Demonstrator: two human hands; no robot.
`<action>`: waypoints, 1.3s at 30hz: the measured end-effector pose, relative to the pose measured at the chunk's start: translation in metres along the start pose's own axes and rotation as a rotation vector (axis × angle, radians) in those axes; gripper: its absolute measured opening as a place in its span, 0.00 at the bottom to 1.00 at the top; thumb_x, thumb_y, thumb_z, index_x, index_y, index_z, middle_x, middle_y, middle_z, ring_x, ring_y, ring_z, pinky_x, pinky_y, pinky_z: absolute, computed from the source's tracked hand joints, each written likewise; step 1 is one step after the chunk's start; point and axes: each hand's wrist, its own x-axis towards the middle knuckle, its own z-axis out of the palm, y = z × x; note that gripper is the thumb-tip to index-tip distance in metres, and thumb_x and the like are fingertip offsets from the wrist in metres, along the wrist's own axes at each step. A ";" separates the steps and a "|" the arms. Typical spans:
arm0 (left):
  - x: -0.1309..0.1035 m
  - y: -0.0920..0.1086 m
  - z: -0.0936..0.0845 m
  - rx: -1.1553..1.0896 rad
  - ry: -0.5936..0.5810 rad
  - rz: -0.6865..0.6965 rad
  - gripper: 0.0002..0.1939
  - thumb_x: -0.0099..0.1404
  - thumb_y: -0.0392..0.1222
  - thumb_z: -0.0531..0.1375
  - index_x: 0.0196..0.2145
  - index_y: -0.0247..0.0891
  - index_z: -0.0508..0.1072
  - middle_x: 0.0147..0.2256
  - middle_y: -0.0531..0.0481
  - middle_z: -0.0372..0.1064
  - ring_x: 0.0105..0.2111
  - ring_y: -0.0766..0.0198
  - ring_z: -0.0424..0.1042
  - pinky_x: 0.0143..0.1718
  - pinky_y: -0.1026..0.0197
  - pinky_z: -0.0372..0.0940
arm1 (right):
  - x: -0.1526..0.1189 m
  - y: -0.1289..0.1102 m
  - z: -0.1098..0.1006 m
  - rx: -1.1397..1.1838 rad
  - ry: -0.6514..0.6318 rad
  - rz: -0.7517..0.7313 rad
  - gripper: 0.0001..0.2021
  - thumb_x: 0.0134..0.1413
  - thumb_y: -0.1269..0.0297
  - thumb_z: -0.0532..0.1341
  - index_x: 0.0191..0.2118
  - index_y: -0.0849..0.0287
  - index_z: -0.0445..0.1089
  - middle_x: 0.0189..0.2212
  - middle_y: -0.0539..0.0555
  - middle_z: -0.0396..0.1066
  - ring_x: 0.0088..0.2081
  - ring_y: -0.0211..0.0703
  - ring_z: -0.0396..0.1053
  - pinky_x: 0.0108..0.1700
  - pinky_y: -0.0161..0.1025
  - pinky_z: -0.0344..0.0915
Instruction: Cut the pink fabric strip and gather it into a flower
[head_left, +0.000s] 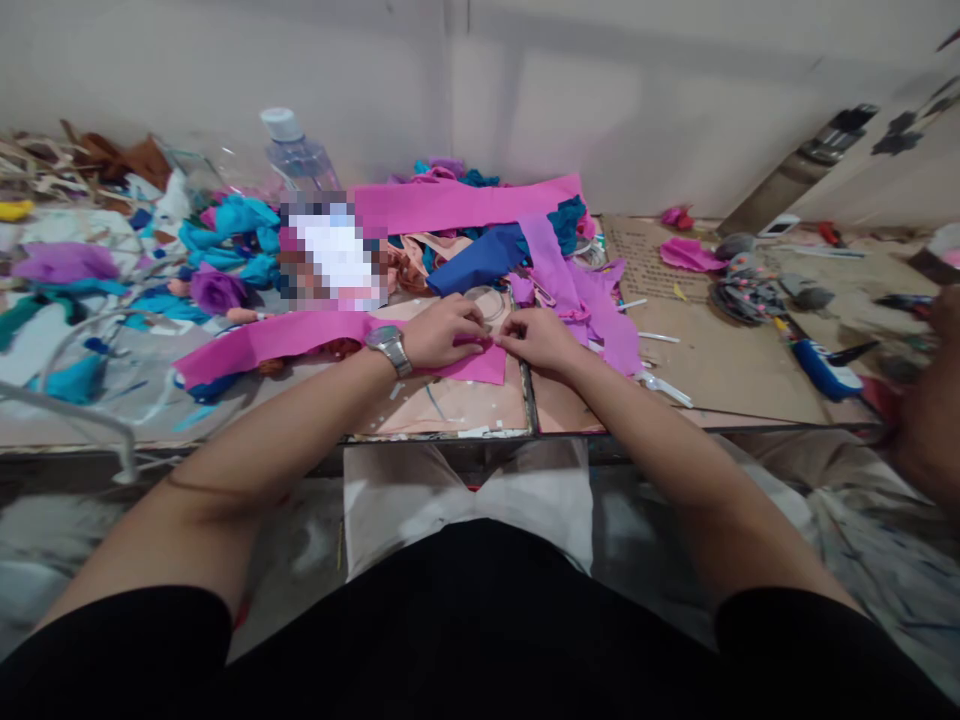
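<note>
Pinching right end of pink crepe-paper strip [277, 342]: left hand [444, 332], fingers narrow, silver wristwatch [390, 348] at wrist; right hand [538, 338], fingertips nearly together, just beside left. Strip: flat, partly under left wrist. Beyond strip: white-capped clear bottle [300, 160], blue crepe paper [480, 260]. Right of strip: purple crepe paper [551, 262], cardboard sheet [660, 345].
</note>
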 end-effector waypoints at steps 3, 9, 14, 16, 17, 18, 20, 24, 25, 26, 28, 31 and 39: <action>-0.001 -0.002 0.002 0.039 -0.011 -0.006 0.16 0.74 0.52 0.60 0.47 0.43 0.85 0.48 0.42 0.77 0.47 0.52 0.71 0.52 0.49 0.64 | 0.000 0.000 0.000 -0.010 0.000 -0.015 0.09 0.60 0.62 0.68 0.33 0.61 0.81 0.29 0.53 0.80 0.31 0.41 0.72 0.36 0.37 0.59; 0.000 0.001 0.003 0.066 -0.019 -0.030 0.18 0.75 0.52 0.59 0.48 0.43 0.86 0.49 0.40 0.77 0.48 0.50 0.70 0.51 0.47 0.64 | -0.003 -0.006 -0.006 -0.003 -0.044 -0.079 0.11 0.63 0.64 0.63 0.37 0.61 0.83 0.33 0.56 0.82 0.32 0.42 0.72 0.38 0.38 0.61; 0.000 0.005 0.002 0.046 -0.036 -0.020 0.18 0.74 0.53 0.60 0.48 0.42 0.86 0.49 0.39 0.77 0.49 0.49 0.71 0.52 0.46 0.63 | -0.002 -0.005 -0.008 0.000 -0.071 -0.086 0.15 0.55 0.73 0.61 0.41 0.61 0.86 0.36 0.56 0.84 0.35 0.44 0.76 0.41 0.39 0.66; 0.001 0.005 0.002 0.040 -0.037 -0.012 0.19 0.74 0.55 0.61 0.48 0.42 0.86 0.50 0.38 0.77 0.49 0.48 0.71 0.52 0.46 0.63 | -0.001 -0.003 -0.008 0.000 -0.074 -0.085 0.15 0.55 0.73 0.62 0.42 0.60 0.86 0.36 0.57 0.84 0.35 0.44 0.76 0.41 0.39 0.66; 0.001 0.005 0.002 0.039 -0.037 -0.011 0.19 0.74 0.56 0.61 0.48 0.41 0.85 0.50 0.38 0.76 0.49 0.48 0.71 0.52 0.46 0.63 | -0.001 -0.002 -0.008 0.004 -0.075 -0.083 0.14 0.55 0.72 0.63 0.42 0.60 0.86 0.36 0.56 0.84 0.34 0.44 0.76 0.41 0.39 0.66; 0.001 0.005 0.002 0.039 -0.036 -0.012 0.20 0.74 0.56 0.60 0.48 0.41 0.85 0.50 0.38 0.76 0.49 0.48 0.71 0.52 0.46 0.63 | -0.001 -0.002 -0.008 0.008 -0.078 -0.083 0.13 0.56 0.71 0.63 0.42 0.60 0.86 0.36 0.56 0.84 0.34 0.44 0.76 0.41 0.39 0.66; 0.001 0.005 0.003 0.041 -0.036 -0.020 0.21 0.74 0.57 0.60 0.49 0.40 0.85 0.50 0.38 0.76 0.49 0.48 0.71 0.53 0.46 0.64 | -0.001 -0.002 -0.008 0.017 -0.090 -0.087 0.11 0.57 0.69 0.64 0.41 0.60 0.85 0.35 0.56 0.84 0.35 0.44 0.77 0.41 0.39 0.66; 0.001 0.005 0.004 0.040 -0.040 -0.029 0.22 0.73 0.57 0.61 0.52 0.38 0.83 0.50 0.37 0.76 0.50 0.47 0.71 0.54 0.46 0.64 | -0.001 -0.002 -0.010 0.002 -0.122 -0.109 0.10 0.57 0.71 0.65 0.40 0.59 0.85 0.37 0.55 0.85 0.38 0.45 0.78 0.44 0.40 0.68; 0.001 0.005 0.004 0.039 -0.040 -0.026 0.23 0.73 0.57 0.61 0.53 0.38 0.83 0.50 0.37 0.76 0.49 0.47 0.71 0.54 0.46 0.64 | -0.001 -0.002 -0.011 -0.005 -0.132 -0.116 0.10 0.57 0.71 0.64 0.40 0.58 0.85 0.38 0.55 0.85 0.39 0.46 0.78 0.46 0.40 0.68; 0.001 0.005 0.005 0.038 -0.038 -0.023 0.23 0.73 0.57 0.61 0.53 0.38 0.83 0.50 0.37 0.76 0.49 0.48 0.71 0.54 0.46 0.64 | 0.000 -0.001 -0.012 -0.013 -0.141 -0.123 0.11 0.57 0.72 0.64 0.40 0.58 0.85 0.38 0.55 0.85 0.40 0.46 0.79 0.47 0.41 0.69; 0.002 0.005 0.005 0.034 -0.034 -0.017 0.23 0.73 0.57 0.60 0.54 0.39 0.82 0.50 0.37 0.76 0.49 0.48 0.71 0.54 0.46 0.64 | 0.000 0.000 -0.013 -0.029 -0.156 -0.137 0.11 0.57 0.72 0.64 0.41 0.58 0.85 0.40 0.56 0.85 0.42 0.48 0.79 0.48 0.42 0.69; 0.002 0.004 0.006 0.029 -0.039 -0.016 0.22 0.74 0.57 0.60 0.53 0.40 0.83 0.50 0.38 0.76 0.49 0.48 0.71 0.55 0.47 0.64 | 0.001 0.001 -0.014 -0.047 -0.169 -0.151 0.11 0.58 0.72 0.64 0.42 0.58 0.85 0.40 0.56 0.85 0.42 0.48 0.79 0.49 0.42 0.70; 0.002 0.008 0.003 0.053 -0.043 -0.032 0.24 0.73 0.58 0.60 0.54 0.38 0.82 0.50 0.37 0.76 0.49 0.47 0.71 0.54 0.46 0.64 | 0.002 0.002 -0.014 -0.067 -0.172 -0.173 0.11 0.58 0.71 0.65 0.43 0.57 0.85 0.40 0.57 0.84 0.42 0.49 0.79 0.49 0.43 0.70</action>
